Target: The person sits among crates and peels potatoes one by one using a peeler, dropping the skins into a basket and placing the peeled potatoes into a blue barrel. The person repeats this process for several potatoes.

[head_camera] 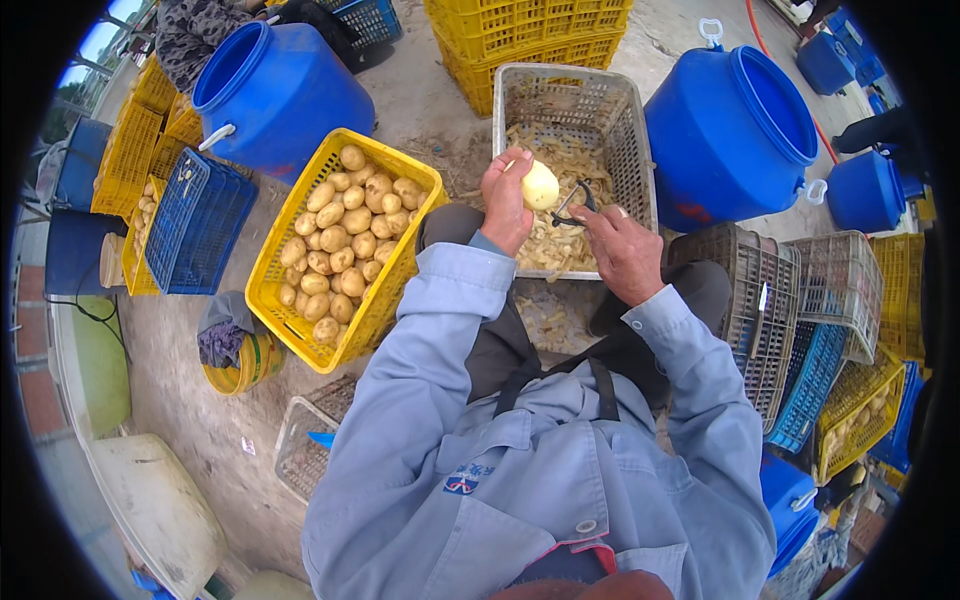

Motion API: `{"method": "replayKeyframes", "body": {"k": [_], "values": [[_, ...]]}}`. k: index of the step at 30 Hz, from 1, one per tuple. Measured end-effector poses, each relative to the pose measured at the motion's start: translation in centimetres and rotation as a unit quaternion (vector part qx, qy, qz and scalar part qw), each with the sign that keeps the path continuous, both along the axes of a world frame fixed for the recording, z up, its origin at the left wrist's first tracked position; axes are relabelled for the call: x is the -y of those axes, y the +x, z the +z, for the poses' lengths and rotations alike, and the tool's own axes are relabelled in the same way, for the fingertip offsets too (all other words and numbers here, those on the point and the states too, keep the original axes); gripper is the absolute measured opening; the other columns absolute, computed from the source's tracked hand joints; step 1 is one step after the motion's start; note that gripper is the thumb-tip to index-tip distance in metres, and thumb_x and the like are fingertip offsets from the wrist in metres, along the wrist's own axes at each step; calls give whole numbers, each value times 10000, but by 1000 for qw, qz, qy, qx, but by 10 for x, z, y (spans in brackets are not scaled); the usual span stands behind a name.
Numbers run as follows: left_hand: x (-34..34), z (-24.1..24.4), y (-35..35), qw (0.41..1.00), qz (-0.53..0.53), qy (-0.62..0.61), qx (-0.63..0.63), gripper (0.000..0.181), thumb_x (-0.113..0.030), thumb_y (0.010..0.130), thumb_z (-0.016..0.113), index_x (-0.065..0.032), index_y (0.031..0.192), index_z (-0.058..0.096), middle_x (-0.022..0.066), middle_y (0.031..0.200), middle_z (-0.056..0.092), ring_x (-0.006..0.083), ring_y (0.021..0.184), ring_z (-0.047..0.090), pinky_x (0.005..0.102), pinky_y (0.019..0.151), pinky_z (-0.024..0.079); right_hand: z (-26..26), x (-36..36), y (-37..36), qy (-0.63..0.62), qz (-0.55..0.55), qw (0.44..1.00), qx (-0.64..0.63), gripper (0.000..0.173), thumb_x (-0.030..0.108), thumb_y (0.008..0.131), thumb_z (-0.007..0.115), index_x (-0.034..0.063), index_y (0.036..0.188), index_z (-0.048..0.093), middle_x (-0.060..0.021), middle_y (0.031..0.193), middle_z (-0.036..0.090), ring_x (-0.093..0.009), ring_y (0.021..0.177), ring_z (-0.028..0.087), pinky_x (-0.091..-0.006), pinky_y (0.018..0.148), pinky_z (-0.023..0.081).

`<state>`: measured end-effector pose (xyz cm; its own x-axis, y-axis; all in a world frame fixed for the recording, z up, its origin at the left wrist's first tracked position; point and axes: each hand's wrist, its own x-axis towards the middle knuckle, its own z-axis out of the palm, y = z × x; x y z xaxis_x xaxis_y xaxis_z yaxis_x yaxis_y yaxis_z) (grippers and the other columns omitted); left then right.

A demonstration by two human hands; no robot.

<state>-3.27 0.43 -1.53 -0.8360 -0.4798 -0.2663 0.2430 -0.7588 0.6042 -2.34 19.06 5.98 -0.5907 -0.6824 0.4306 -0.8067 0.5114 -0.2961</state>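
My left hand [508, 199] holds a pale, peeled-looking potato [540, 186] above a grey plastic crate [649, 161]. My right hand [624, 251] grips a black-framed peeler [577, 206], whose head is close to the right side of the potato. Potato peelings [559, 247] lie in the grey crate below both hands, and more are scattered between my legs. To the left, a yellow plastic crate [259, 289] is tilted and full of unpeeled potatoes [337, 240].
Blue plastic barrels stand at the upper left [300, 90] and upper right [705, 142]. Stacked yellow crates [532, 37] rise behind the grey one. At right are stacked crates [757, 315], with a knife [763, 300] on them. A yellow bucket [262, 364] holds cloth. Another person [199, 45] sits at upper left.
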Motion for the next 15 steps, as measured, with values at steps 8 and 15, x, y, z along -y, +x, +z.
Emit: {"method": "replayKeyframes", "body": {"k": [8, 15], "values": [[0, 13, 9, 998, -51, -30, 23, 174, -64, 846, 627, -71, 981, 518, 42, 832, 593, 133, 715, 596, 260, 620, 500, -7, 26, -1, 47, 22, 998, -43, 382, 107, 770, 587, 255, 1121, 616, -14, 744, 525, -216, 603, 577, -359, 487, 447], [-5, 5, 9, 999, -22, -47, 7, 178, -55, 854, 615, -63, 1000, 512, 80, 862, 614, 171, 743, 627, 289, 632, 538, 4, 17, -4, 95, 67, 989, -87, 421, 90, 730, 594, 243, 1122, 612, -13, 732, 513, -203, 634, 577, -346, 505, 452]]}}
